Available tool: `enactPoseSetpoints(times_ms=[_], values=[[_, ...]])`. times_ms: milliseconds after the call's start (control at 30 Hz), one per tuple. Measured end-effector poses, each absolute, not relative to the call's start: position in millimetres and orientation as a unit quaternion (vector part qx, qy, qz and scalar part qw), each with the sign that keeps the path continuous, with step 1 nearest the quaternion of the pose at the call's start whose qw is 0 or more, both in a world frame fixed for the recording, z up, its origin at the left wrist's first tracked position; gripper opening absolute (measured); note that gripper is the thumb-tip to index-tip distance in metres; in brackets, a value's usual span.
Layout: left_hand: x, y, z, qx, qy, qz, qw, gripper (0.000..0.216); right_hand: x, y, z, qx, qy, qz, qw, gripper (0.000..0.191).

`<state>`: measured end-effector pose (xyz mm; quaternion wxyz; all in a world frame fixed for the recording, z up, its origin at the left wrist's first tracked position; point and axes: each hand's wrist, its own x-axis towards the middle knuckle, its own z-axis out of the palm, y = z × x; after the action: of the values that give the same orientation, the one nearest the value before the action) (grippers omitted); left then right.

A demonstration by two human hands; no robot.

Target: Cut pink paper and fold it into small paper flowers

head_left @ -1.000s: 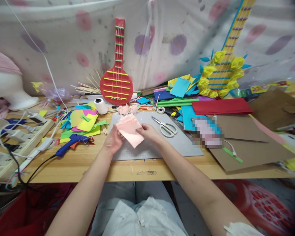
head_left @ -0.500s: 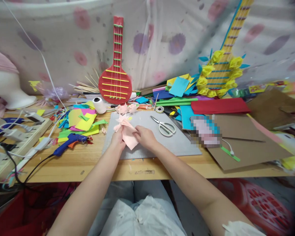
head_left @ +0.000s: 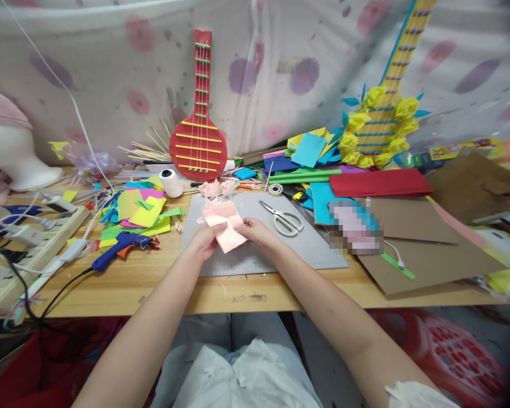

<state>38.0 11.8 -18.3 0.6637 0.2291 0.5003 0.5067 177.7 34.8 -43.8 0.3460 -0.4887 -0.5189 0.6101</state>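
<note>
Both my hands hold one piece of pale pink paper (head_left: 226,225) just above a grey cutting mat (head_left: 297,249). My left hand (head_left: 204,242) pinches its left side, my right hand (head_left: 258,232) grips its right edge. The paper is bunched and partly folded between them. White-handled scissors (head_left: 284,219) lie on the mat to the right of my right hand. Small pink paper flowers (head_left: 216,187) sit at the mat's far edge.
A blue glue gun (head_left: 118,249) and coloured paper scraps (head_left: 143,211) lie to the left, beside a power strip (head_left: 34,245) with cables. A red cardboard guitar (head_left: 199,131), a thread spool (head_left: 170,182), brown cardboard (head_left: 429,249) and a red basket (head_left: 454,357) surround the wooden table (head_left: 153,289).
The pink sheet, held flat a second ago, was gathered into a narrow bunch and is now spread a little wider again. My hands moved closer together over the mat.
</note>
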Motion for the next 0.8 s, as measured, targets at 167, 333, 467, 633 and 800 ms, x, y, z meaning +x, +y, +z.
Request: enactPoseSetpoints(times_ms=[167,333,467,633,800], values=[[42,12,-17,0.238,0.524,0.548,0.607,0.024,189,35,-35,-0.527,-0.554,0.556,0.324,0.014],[23,13,-12,0.209,0.500,0.591,0.598,0.028,245,48,-20,-0.662,-0.638,0.293,0.262,0.010],[10,12,-7,0.180,0.479,0.617,0.598,0.028,289,56,-24,-0.700,-0.705,0.043,0.106,0.022],[5,11,-8,0.158,0.461,0.631,0.604,0.029,297,59,-33,-0.675,-0.738,0.021,0.006,0.026],[-1,10,-14,0.139,0.450,0.631,0.617,0.030,289,65,-30,-0.664,-0.747,0.030,-0.017,0.037]])
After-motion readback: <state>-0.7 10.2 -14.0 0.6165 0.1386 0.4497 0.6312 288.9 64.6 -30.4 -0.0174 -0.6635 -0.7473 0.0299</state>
